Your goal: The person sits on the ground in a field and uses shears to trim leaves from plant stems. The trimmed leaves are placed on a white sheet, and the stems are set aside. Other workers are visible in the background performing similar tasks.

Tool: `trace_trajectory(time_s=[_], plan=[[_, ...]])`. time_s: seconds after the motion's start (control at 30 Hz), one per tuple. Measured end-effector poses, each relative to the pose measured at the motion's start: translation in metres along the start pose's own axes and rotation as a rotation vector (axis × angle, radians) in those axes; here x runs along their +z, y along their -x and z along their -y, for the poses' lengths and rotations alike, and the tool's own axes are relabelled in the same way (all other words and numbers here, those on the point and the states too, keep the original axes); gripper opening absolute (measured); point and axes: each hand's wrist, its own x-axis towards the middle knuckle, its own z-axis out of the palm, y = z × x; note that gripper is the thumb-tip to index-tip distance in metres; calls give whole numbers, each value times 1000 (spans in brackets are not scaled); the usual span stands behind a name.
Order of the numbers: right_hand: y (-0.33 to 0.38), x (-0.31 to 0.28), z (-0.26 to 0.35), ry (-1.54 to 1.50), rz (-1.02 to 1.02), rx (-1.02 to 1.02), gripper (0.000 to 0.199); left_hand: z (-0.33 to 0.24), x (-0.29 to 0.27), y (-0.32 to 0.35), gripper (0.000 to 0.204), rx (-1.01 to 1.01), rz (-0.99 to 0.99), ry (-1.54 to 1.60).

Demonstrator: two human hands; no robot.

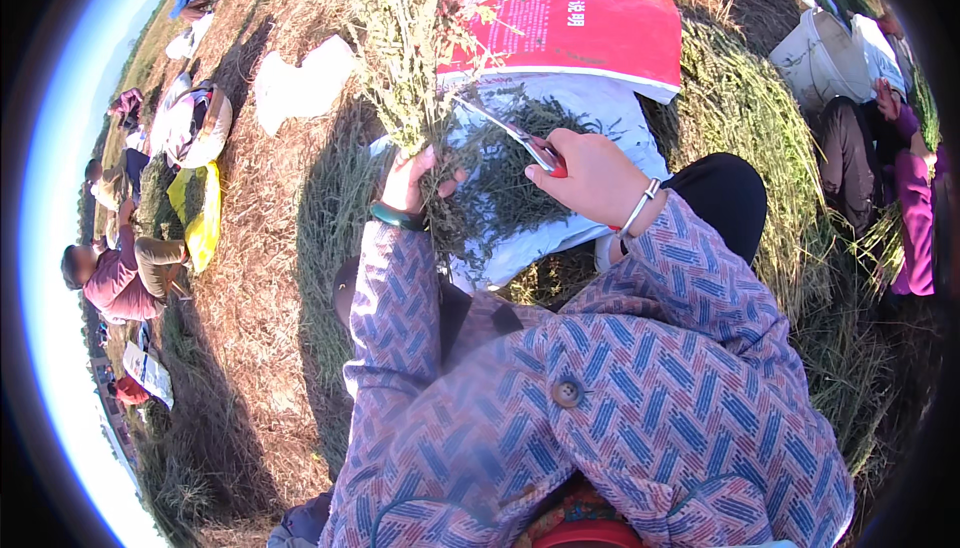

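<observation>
A bushy bunch of green plant stems (405,78) stands upright in my left hand (408,180), whose fingers wrap round it low down. My right hand (595,176) grips a pair of scissors (525,141) by red handles. The metal blades point up and left, with their tips beside the bunch. Below the scissors, loose green clippings (510,183) lie heaped on a white sheet (620,113). A red printed sack (610,38) lies flat just beyond the heap.
Cut plants (735,118) are piled to the right, near a white bucket (822,56) and a seated person in purple (915,208). On the left are a white bag (303,83), a yellow bag (205,213), a full basket (205,128) and several people sitting on dry straw ground.
</observation>
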Motion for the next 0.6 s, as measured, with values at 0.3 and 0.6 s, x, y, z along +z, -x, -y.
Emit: trace_trajectory(time_s=[0.3, 0.6], plan=[[0, -1, 12, 128, -61, -9, 36, 0, 8, 2, 48, -2, -6, -136], [3, -2, 6, 231, -93, -14, 33, -10, 12, 1, 32, 25, 88, -128]])
